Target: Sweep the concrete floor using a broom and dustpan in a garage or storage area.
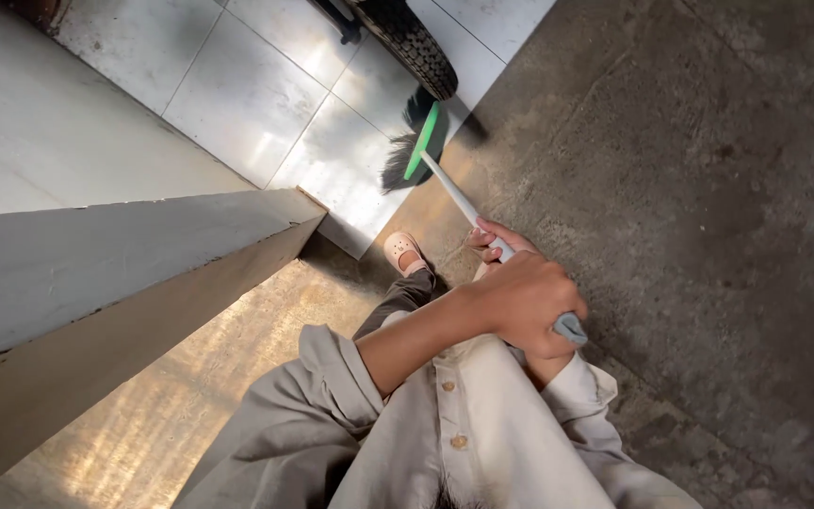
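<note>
Right under my chin is my pale shirt (454, 424) with its little round buttons (460, 440). My sleeves are rolled up. Both my hands are close together on a broom (445, 179), one above the other on the stick. My left hand (525, 302) is wrapped tight around the top of the broom stick, near the grey end cap (570, 328) that pokes out by my hand. My right hand (496, 240) sits just below it on the stick. Most of that hand hides behind my left one, so I only see some fingers curled on the stick, and I cannot tell how hard it grips.

That stick is white and goes away from me, down to a green bar (421, 141) with dark bristles (405, 155). Those bristles rest on the shiny white tiles (237, 94), right where the tiles meet the rough grey concrete floor (708, 188). Just behind the bristles is a black tyre (416, 42).

My foot in a pale pink shoe (403, 252) stands on the floor near the edge of the tiles. On my left is a big white wall ledge (96, 254).
</note>
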